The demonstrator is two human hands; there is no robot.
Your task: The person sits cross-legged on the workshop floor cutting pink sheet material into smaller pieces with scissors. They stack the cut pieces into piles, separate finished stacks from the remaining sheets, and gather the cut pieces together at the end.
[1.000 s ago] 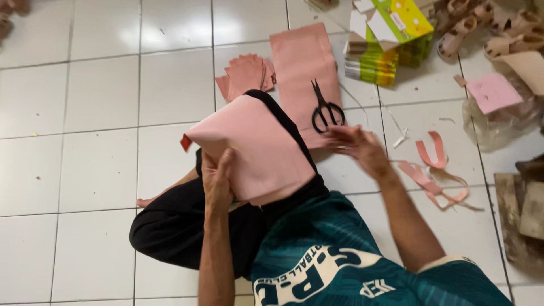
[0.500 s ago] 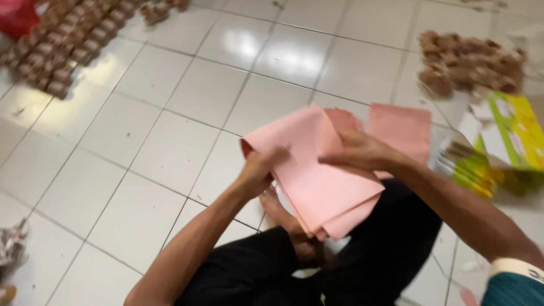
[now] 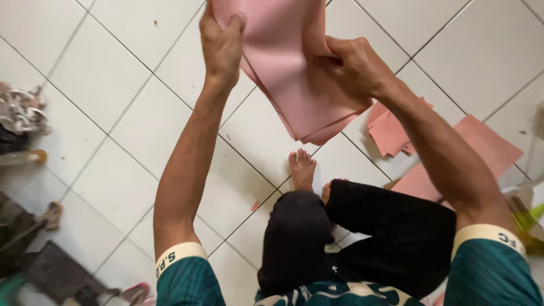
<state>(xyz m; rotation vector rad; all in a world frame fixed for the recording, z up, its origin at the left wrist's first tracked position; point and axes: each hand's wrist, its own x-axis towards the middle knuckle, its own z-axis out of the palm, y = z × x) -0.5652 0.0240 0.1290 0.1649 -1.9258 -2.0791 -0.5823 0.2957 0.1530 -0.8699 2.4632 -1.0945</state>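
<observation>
A stack of pink paper sheets (image 3: 289, 73) is held up in the air over the white tiled floor. My left hand (image 3: 222, 41) grips its left edge near the top of the view. My right hand (image 3: 354, 68) pinches the right side of the same stack. The sheets hang down and fan slightly at the lower corner. Below them are my crossed legs in black trousers (image 3: 362, 238) and a bare foot (image 3: 301, 169).
More pink sheets (image 3: 487, 144) and a small pile of cut pink pieces (image 3: 391, 130) lie on the tiles at right. Dark clutter and a bundle of cloth (image 3: 22, 110) sit along the left edge. A green and yellow package (image 3: 527, 218) peeks in at far right.
The view has swung left and down. Both hands have lifted the pink stack higher and farther out in front of me, off my lap.
</observation>
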